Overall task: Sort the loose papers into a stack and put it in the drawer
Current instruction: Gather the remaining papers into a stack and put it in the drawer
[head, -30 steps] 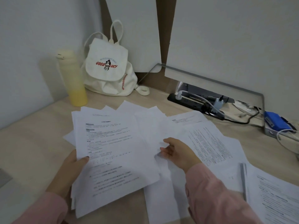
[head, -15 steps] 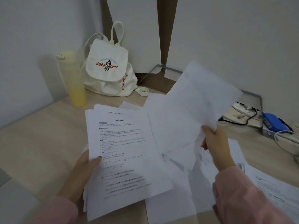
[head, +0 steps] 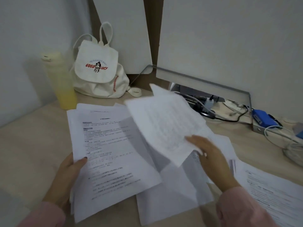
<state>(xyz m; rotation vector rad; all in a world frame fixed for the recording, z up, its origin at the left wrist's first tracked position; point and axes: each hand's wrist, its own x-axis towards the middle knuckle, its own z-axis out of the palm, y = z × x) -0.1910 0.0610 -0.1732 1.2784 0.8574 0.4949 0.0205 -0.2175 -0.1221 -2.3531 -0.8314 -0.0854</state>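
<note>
**Trainee:** Where is the stack, and how is it held?

**Technician:** The stack [head: 111, 153] sits over the near edge of the surface [head: 32, 153], left of centre. The left grip [head: 68, 174] pinches its left margin, with the thumb on the top page and the fingers hidden underneath. Holding one margin leaves the top face free to receive the next page.

**Trainee:** And the right grip?

**Technician:** The right grip [head: 211, 161] pinches the near corner of the lifted sheet [head: 164, 125]. Blur hides the exact finger positions. The sheet is tilted, clear of the stack, and overlaps the stack's right half, throwing a shadow on it. A corner hold probably allows the sheet to swing down flat onto the top page.

**Trainee:** What is left to do?

**Technician:** Loose papers [head: 172, 207] lie flat beneath the right forearm, and printed sheets [head: 270, 194] lie at the near right corner. Sorting is judged to be partway done. The drawer is not in view.

**Trainee:** Any cautions?

**Technician:** The page edges are fanned at the stack's far left corner. The stack will likely need squaring before it goes into the drawer. The bag [head: 98, 74] and the bottle [head: 60, 82] stand at the far left corner, behind the stack. Cables [head: 221, 118] run along the far edge to the right, near the lifted sheet.
</note>
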